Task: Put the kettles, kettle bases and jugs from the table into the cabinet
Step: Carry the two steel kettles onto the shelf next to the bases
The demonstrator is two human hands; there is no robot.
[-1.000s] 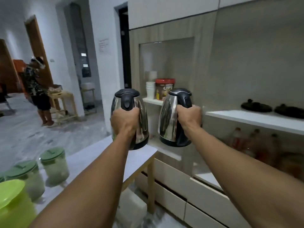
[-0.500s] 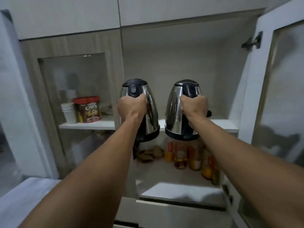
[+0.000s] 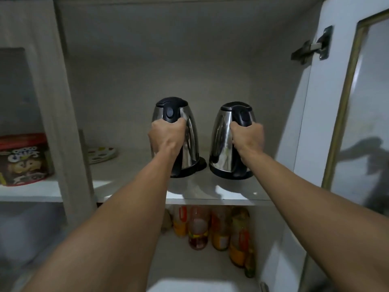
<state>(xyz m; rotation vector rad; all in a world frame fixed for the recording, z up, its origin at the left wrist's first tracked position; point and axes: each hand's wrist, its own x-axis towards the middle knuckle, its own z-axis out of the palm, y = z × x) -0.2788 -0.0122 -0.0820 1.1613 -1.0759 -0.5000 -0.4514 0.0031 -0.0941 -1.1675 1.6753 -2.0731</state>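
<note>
Two steel kettles with black lids and handles stand side by side on the white cabinet shelf (image 3: pixel 210 196). My left hand (image 3: pixel 166 133) grips the handle of the left kettle (image 3: pixel 189 131), which sits on a black kettle base (image 3: pixel 200 163) showing at its right foot. My right hand (image 3: pixel 248 135) grips the handle of the right kettle (image 3: pixel 223 140); its black bottom rests at shelf level, and I cannot tell whether a base is under it. The jugs are out of view.
The open cabinet door (image 3: pixel 328 123) with a glass pane stands at the right. A flat patterned plate (image 3: pixel 101 154) lies on the shelf's left. Several bottles (image 3: pixel 197 228) fill the shelf below. A red-lidded cereal tub (image 3: pixel 23 159) stands in the left compartment.
Both hands have carried the kettles forward from in front of the cabinet onto the shelf. The view has closed in on the cabinet.
</note>
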